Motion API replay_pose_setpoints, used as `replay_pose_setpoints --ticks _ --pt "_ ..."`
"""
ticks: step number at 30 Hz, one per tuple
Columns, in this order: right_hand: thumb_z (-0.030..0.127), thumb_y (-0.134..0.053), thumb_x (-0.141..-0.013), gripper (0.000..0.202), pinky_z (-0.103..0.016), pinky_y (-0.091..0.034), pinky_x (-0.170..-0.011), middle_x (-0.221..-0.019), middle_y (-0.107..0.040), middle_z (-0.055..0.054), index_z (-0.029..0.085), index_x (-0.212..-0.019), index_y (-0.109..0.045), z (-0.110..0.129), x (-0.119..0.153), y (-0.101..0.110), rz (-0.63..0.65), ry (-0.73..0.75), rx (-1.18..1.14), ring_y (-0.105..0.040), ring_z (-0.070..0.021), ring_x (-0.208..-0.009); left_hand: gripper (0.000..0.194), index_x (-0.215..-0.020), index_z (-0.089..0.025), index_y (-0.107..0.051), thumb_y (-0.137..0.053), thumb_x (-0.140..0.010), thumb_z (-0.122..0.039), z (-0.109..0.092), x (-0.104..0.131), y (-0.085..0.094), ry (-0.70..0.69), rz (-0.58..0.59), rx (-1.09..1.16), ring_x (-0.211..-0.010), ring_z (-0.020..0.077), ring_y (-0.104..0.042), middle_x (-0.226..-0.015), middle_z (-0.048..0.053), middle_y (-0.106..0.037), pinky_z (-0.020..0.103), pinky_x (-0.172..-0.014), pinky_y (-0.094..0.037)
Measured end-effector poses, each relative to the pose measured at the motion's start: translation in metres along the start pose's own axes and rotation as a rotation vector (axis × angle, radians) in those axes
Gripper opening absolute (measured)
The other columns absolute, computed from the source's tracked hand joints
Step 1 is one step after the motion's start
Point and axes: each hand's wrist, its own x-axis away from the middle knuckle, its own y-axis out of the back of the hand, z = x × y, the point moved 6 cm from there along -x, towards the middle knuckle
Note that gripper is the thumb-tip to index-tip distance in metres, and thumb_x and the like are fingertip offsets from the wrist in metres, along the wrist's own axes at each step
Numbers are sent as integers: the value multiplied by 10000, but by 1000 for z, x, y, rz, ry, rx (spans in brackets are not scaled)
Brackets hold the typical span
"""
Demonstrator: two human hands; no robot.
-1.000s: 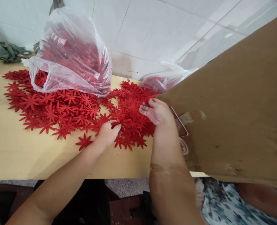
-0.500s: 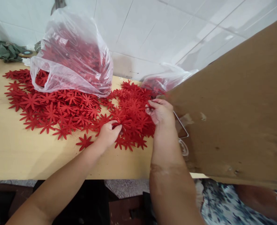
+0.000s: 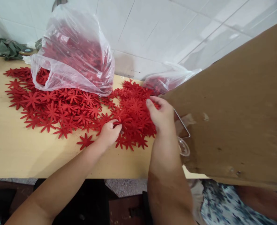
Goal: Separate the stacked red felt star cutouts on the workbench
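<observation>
- The left hand (image 3: 110, 132) pinches a red flower cutout (image 3: 122, 122).
- The right hand (image 3: 161, 113) is at the right edge of the red pile (image 3: 135, 107).
- A clear plastic bag (image 3: 76, 59) rests on red cutouts (image 3: 51, 111).

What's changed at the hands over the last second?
Right hand: drew slightly right at the edge of the red flower cutouts and turned from palm showing to palm down; can't tell if it grips any. Left hand unchanged, pinching at the cutouts. Large plastic bag and cardboard stayed put.
</observation>
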Motion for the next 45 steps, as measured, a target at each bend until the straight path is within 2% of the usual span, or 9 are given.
replay_pose_setpoints --ticks 4,6,10,20,28,33,36,41,45 --pt "411 -667 -606 419 -337 -492 -696 -863 -645 -53 195 -955 -578 29 54 -39 549 -118 -304 -604 -168 -755 207 -839 -94 -615 -436 -754 -35 0 -2 -2 -29 48 21 -459 55 -492 -620 5 -622 211 -570 -427" --pt "374 -685 -594 352 -302 -496 -595 -759 -639 -20 198 -879 -576 34 72 -49 638 -182 -385 -590 -139 -627 211 -843 -99 -620 -437 -755 -39 2 -3 -3 -41 80 33 -451 61 -502 -605 2 -621 220 -568 -439" --pt "363 -676 -587 257 -257 -431 -428 -541 -553 47 199 -733 -543 27 76 -56 536 -266 -517 -484 -96 -422 177 -798 -99 -612 -439 -771 -74 4 -5 -4 -45 109 66 -446 72 -518 -570 -2 -608 233 -561 -452" --pt "410 -663 -581 296 -235 -387 -482 -538 -504 58 199 -711 -502 10 58 -30 -17 -181 -457 -450 -81 -460 146 -728 -108 -581 -445 -766 -72 -1 2 -2 3 45 50 -505 62 -515 -555 -16 -571 230 -617 -440" --pt "558 -444 -735 395 -226 -312 -407 -426 -411 56 194 -586 -460 11 61 -17 5 -205 -331 -355 -76 -383 96 -794 -106 -597 -514 -746 -117 -6 4 -3 -38 53 103 -607 67 -536 -689 14 -614 245 -713 -438" --pt "452 -477 -759 263 -312 -445 -666 -708 -571 -23 196 -765 -538 28 75 -35 185 21 -110 -530 -151 -684 129 -845 -110 -613 -539 -752 -161 -4 10 -11 34 189 262 -680 79 -573 -770 27 -648 256 -767 -445" --pt "414 -441 -787 316 -403 -391 -875 -993 -558 -102 179 -977 -533 42 87 -40 272 204 52 -497 -212 -978 173 -842 -101 -608 -479 -801 -209 1 8 -7 100 144 308 -625 91 -583 -703 32 -650 257 -693 -468" --pt "438 -452 -785 394 -411 -369 -921 -1099 -536 -106 203 -1096 -511 43 84 5 323 215 142 -478 -217 -1056 225 -841 -97 -604 -420 -833 -227 -2 7 3 111 63 194 -536 90 -586 -729 58 -671 221 -551 -459" --pt "501 -381 -793 413 -485 -340 -873 -936 -585 -133 188 -911 -624 11 74 82 35 43 610 -491 -275 -982 256 -795 -91 -610 -404 -840 -234 -7 8 0 58 97 111 -552 87 -599 -763 83 -682 190 -517 -438"
